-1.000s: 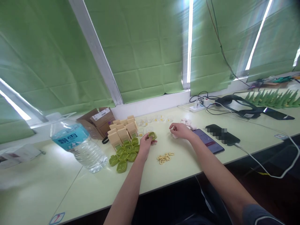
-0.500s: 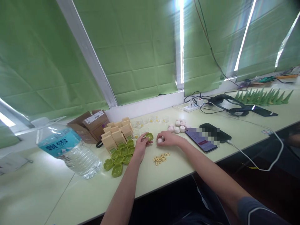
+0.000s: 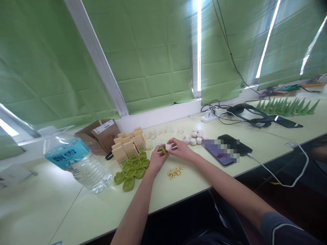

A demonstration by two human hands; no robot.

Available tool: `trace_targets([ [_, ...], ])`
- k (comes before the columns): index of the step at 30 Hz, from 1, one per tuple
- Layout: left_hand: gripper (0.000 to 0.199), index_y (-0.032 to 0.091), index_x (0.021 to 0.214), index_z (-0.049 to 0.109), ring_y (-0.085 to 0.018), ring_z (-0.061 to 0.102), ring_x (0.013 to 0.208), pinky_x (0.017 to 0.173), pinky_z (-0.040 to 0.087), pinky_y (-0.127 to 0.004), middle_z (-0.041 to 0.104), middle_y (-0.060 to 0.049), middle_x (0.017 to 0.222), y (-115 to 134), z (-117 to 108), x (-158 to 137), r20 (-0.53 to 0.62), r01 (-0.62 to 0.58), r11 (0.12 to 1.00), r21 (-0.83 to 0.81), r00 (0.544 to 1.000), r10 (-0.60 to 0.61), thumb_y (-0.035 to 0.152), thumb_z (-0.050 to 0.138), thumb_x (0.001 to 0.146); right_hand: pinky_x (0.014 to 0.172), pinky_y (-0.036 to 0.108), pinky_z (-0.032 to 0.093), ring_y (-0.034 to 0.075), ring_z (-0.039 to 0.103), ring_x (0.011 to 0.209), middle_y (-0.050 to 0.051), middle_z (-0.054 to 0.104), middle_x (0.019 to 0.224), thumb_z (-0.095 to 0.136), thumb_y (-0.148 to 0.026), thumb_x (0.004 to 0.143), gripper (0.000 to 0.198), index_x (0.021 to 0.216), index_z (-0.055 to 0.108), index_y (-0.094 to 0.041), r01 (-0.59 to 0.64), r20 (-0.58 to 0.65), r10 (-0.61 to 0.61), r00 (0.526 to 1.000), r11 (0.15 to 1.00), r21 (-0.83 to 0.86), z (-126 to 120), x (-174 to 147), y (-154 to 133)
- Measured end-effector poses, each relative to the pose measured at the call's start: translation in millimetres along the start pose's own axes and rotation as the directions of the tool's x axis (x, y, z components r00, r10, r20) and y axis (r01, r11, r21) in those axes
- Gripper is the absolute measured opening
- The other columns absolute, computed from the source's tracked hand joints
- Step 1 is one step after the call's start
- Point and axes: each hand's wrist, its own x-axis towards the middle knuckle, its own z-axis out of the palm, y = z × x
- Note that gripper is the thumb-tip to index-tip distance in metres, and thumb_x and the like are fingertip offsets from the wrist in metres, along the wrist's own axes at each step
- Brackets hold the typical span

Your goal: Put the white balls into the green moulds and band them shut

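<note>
My left hand (image 3: 155, 158) holds a small green tray (image 3: 164, 150) just above the pale green table (image 3: 178, 194). My right hand (image 3: 180, 149) pinches a small white round piece (image 3: 168, 147) and presses it against that tray. Left of my hands lies a cluster of several more green trays (image 3: 130, 169). Behind them stand several tan boxes (image 3: 129, 144). More white round pieces (image 3: 193, 137) lie to the right of my right hand. A small heap of yellow rings (image 3: 175, 172) sits in front of my hands.
A large water bottle (image 3: 76, 160) lies on its side at the left. Brown cardboard boxes (image 3: 100, 134) sit behind it. Two phones (image 3: 226, 148) lie to the right, with a white cable (image 3: 286, 180), a power strip (image 3: 211, 117) and dark headphones (image 3: 251, 114) beyond. Small clear cups (image 3: 163, 131) line the back.
My right hand left the pile of white pieces with one pinched in it and moved left to meet the green tray in my left hand. The view shifted slightly.
</note>
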Motion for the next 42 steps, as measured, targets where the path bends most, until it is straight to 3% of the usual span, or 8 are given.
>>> trace_targets([
  [5, 0.047, 0.020, 0.118, 0.062, -0.011, 0.060, 0.073, 0.073, 0.051, -0.027, 0.063, -0.008, 0.106, -4, 3, 1, -0.067, -0.146, 0.958, 0.245, 0.984, 0.167, 0.022, 0.071, 0.072, 0.084, 0.030, 0.056, 0.015, 0.066, 0.094, 0.005, 0.066, 0.106, 0.064, -0.028, 0.082, 0.026, 0.105, 0.057, -0.020, -0.005, 0.031, 0.004, 1.000, 1.000, 0.027, 1, -1, 4],
  [9, 0.045, 0.023, 0.117, 0.064, -0.011, 0.059, 0.074, 0.074, 0.053, -0.026, 0.059, -0.007, 0.108, -4, 1, 1, -0.093, -0.210, 0.918, 0.336, 0.962, 0.255, 0.016, 0.068, 0.073, 0.086, 0.030, 0.055, 0.014, 0.067, 0.092, 0.006, 0.066, 0.109, 0.066, -0.028, 0.081, 0.033, 0.112, 0.056, -0.020, -0.039, -0.002, 0.040, 0.999, 0.997, 0.062, 1, 2, 10],
  [21, 0.048, 0.024, 0.120, 0.065, -0.011, 0.059, 0.075, 0.077, 0.055, -0.029, 0.055, -0.007, 0.105, -4, 2, -1, -0.101, -0.215, 0.932, 0.291, 0.962, 0.253, 0.012, 0.067, 0.073, 0.082, 0.030, 0.053, 0.015, 0.068, 0.087, 0.004, 0.070, 0.100, 0.066, -0.032, 0.080, 0.027, 0.102, 0.056, -0.020, -0.097, -0.053, 0.100, 0.994, 0.994, 0.048, 4, 3, 13],
  [34, 0.046, 0.024, 0.114, 0.068, -0.011, 0.059, 0.074, 0.074, 0.053, -0.027, 0.055, -0.007, 0.104, 1, 3, -4, -0.088, -0.217, 0.933, 0.288, 0.964, 0.252, 0.007, 0.067, 0.071, 0.077, 0.028, 0.055, 0.013, 0.067, 0.085, 0.005, 0.067, 0.106, 0.065, -0.028, 0.080, 0.027, 0.105, 0.059, -0.020, -0.073, -0.004, 0.073, 0.997, 0.997, 0.005, 1, 1, 6],
  [38, 0.044, 0.023, 0.113, 0.068, -0.012, 0.060, 0.076, 0.074, 0.054, -0.028, 0.056, -0.007, 0.104, -1, 3, -3, -0.086, -0.229, 0.917, 0.327, 0.959, 0.270, 0.009, 0.068, 0.071, 0.074, 0.029, 0.055, 0.015, 0.068, 0.085, 0.005, 0.068, 0.103, 0.070, -0.032, 0.077, 0.038, 0.109, 0.052, -0.021, -0.083, -0.002, 0.083, 0.997, 0.995, 0.061, 2, 1, 10],
  [42, 0.045, 0.023, 0.117, 0.066, -0.014, 0.062, 0.084, 0.078, 0.053, -0.028, 0.059, -0.009, 0.112, 3, 2, -4, -0.081, -0.212, 0.941, 0.264, 0.967, 0.240, 0.016, 0.071, 0.072, 0.077, 0.030, 0.055, 0.015, 0.068, 0.085, 0.004, 0.069, 0.097, 0.072, -0.037, 0.076, 0.034, 0.098, 0.054, -0.019, -0.078, -0.029, 0.081, 0.996, 0.994, 0.077, 2, 1, 11],
])
